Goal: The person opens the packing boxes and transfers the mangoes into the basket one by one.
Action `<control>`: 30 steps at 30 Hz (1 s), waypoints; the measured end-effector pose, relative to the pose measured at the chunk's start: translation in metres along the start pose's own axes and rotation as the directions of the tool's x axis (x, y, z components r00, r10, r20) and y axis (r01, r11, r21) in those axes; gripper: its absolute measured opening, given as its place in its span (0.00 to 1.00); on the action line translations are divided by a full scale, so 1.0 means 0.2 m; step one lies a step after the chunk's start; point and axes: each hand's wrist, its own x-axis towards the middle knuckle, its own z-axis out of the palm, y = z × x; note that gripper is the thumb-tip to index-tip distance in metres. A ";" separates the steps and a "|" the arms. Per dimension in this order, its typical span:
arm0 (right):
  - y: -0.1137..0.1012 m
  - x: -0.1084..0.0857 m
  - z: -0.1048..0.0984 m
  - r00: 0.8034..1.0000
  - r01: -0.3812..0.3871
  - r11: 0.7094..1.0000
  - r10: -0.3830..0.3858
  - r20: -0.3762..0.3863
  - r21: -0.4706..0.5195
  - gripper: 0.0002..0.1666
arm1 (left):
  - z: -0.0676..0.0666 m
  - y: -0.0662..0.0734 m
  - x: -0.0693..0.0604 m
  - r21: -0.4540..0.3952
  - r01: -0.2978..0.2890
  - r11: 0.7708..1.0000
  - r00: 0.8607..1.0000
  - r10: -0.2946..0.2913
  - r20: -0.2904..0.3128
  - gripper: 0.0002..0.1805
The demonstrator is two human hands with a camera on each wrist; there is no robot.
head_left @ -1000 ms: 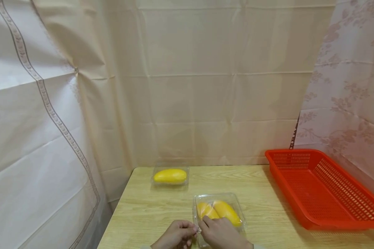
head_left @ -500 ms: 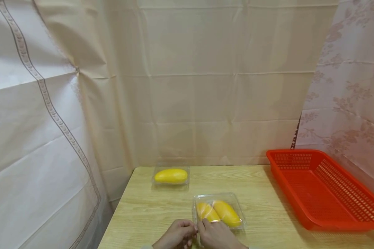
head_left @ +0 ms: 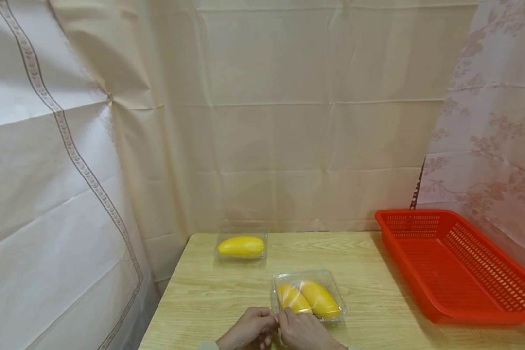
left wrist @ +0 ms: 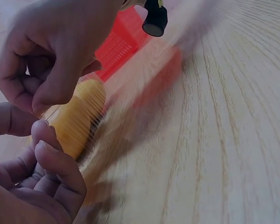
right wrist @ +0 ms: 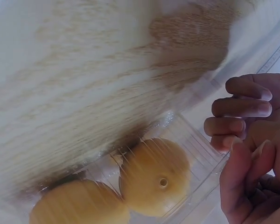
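Note:
A clear plastic clamshell box [head_left: 325, 276] with two yellow mangoes [head_left: 318, 297] lies shut near the table's front. At its near left corner, my left hand [head_left: 250, 328] pinches the box edge between thumb and fingertips. Right beside it, my right hand [head_left: 305, 331] pinches the same corner, with its curled fingers partly covering the near side. In the left wrist view the fingertips of both hands nearly meet at the corner. The right wrist view shows the ribbed clear wall [right wrist: 196, 140] before the ends of the mangoes [right wrist: 154, 179].
Another clear box [head_left: 240, 231] holding one yellow mango [head_left: 240, 246] stands at the table's back left. A red perforated plastic basket [head_left: 428, 301] sits on the right. Hanging cloth [head_left: 267, 146] encloses the wooden table [head_left: 201, 291] at the back and sides.
My right hand has shifted left and down, from over the box's near side to its corner beside my left hand. The left hand has barely moved, and the box stays in place.

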 end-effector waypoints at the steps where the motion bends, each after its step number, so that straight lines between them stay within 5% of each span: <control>1: 0.00 0.00 0.00 1.000 -0.008 1.000 0.008 0.012 0.013 0.15 | 0.00 0.00 0.00 -0.001 0.005 1.000 1.000 -0.005 0.000 0.07; 11: -0.02 -0.01 -0.01 0.993 -0.071 0.994 0.063 0.104 0.083 0.16 | 0.01 0.01 0.00 0.025 0.026 0.999 0.999 -0.025 -0.034 0.06; 20: -0.02 -0.03 0.03 0.995 -0.101 0.980 0.101 0.008 0.173 0.13 | 0.03 0.01 0.00 0.015 0.016 1.000 0.998 -0.015 -0.054 0.07; 24: -0.03 -0.05 0.05 0.990 -0.131 0.976 0.138 -0.032 0.175 0.04 | 0.06 0.01 0.01 0.003 0.000 1.000 0.998 0.000 -0.068 0.08; 30: -0.07 -0.03 0.07 0.983 -0.133 0.989 0.139 -0.120 0.057 0.26 | 0.06 0.00 -0.01 -0.016 0.008 1.000 0.994 -0.009 -0.109 0.08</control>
